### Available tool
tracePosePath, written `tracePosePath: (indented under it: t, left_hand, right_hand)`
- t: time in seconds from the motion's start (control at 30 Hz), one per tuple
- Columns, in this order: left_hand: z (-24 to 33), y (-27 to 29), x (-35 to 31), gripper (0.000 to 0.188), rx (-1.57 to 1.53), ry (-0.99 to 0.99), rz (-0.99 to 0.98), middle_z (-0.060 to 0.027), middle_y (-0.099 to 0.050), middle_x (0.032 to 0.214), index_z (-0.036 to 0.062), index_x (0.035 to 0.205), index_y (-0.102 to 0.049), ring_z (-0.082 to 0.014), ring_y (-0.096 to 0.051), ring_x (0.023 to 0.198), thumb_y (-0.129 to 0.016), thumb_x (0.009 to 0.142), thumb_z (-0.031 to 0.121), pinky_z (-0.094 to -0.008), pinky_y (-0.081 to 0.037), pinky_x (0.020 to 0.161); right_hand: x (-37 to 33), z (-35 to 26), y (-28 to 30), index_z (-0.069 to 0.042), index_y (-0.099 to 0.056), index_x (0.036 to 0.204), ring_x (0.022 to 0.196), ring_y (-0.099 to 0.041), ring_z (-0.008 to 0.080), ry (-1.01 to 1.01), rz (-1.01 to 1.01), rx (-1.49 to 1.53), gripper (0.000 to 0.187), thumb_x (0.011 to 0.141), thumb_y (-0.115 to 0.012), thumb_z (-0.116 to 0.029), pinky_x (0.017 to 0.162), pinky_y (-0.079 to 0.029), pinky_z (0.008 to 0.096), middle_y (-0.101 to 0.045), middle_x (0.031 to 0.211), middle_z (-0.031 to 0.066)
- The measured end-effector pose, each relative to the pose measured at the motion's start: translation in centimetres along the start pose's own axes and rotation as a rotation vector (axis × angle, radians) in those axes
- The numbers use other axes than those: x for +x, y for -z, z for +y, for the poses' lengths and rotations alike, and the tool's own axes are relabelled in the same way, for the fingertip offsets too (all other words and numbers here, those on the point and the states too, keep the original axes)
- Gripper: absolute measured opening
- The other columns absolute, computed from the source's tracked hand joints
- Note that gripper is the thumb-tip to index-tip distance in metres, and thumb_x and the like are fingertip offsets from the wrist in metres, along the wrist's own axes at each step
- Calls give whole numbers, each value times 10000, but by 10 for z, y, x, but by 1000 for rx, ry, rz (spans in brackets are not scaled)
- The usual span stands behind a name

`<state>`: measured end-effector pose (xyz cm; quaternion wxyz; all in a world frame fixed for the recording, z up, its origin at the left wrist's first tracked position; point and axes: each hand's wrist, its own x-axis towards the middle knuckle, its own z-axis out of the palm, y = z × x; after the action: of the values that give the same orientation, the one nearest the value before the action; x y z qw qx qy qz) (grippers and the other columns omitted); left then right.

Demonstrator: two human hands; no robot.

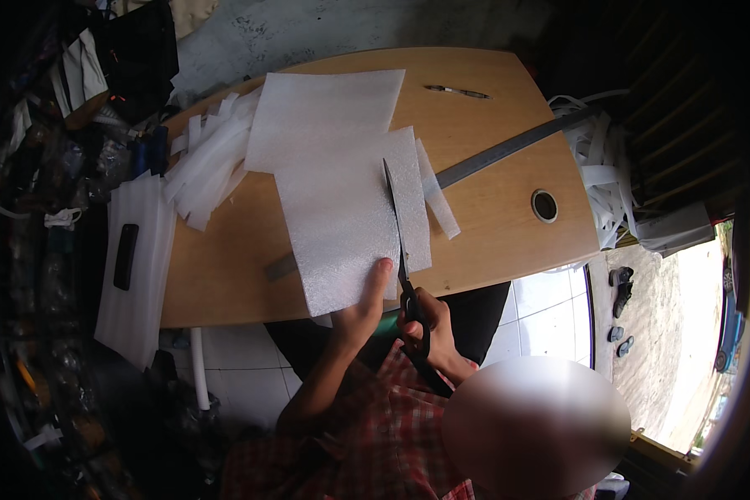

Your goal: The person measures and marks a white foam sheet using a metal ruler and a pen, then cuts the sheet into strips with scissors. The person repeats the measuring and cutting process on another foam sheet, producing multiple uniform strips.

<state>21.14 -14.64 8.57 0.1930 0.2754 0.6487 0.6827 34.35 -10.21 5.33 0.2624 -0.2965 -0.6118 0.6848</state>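
My left hand (363, 307) grips the near edge of a white foam sheet (333, 237), thumb on top and fingers underneath. In my right hand (435, 332) are long black-handled scissors (404, 271), their blades pointing away from me along the sheet's right side. The blades look nearly closed, lying over the foam; a narrow section of sheet shows to their right. Beyond this sheet lies another white foam sheet (325, 117), partly overlapped. A loose foam strip (437, 192) rests just right of the scissors, across a long metal ruler (508, 155) that runs beneath the sheet.
On the wooden table (483, 242) are a pen (458, 91) and a round cable hole (544, 206). A pile of foam strips (212, 162) lies left. Folded foam (146, 283) with a black phone (126, 257) overhangs the left edge. More white strips (602, 167) hang beyond the right end.
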Motion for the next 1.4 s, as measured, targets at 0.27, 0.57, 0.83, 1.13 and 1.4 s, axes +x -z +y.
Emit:
tracePosePath:
  t: [0.27,0.57,0.83,1.13,1.4]
  left_hand:
    - [5,-1,-13,207,-21,53,-17,-126,-656,980,-55,1010,-631,-193,-634,881,-664,875,98,-287,-505,753]
    - [0,1,-15,251,65,30,-22,-110,-653,947,-37,999,-631,-178,-651,815,-716,842,139,-274,-516,678]
    - [-4,5,-14,244,137,-134,-111,-96,-647,961,-35,1032,-618,-175,-637,842,-693,860,120,-274,-504,712]
    - [-14,12,-7,273,-88,311,48,-103,-629,993,-36,1048,-607,-171,-600,922,-685,874,160,-289,-479,801]
    - [-20,14,-13,259,-27,238,-125,-75,-603,936,-10,1013,-598,-139,-557,846,-626,905,224,-272,-453,720]
  right_hand:
    - [11,-2,-1,4,-479,768,615,-372,95,53,51,-75,690,724,-673,-656,518,-331,278,-420,619,8]
    - [23,-10,7,2,-478,762,616,-389,86,9,12,-38,729,693,-668,-699,514,-332,276,-424,619,4]
    - [34,-12,16,-19,-467,730,573,-376,68,-4,-7,-24,683,710,-676,-668,487,-314,263,-409,581,-25]
    - [44,-18,12,-39,-498,766,453,-427,50,-134,47,168,449,794,-736,-419,411,-316,227,-429,529,-34]
    - [53,-23,6,-21,-512,860,427,-461,74,-131,57,187,253,809,-712,-166,388,-335,216,-499,611,10]
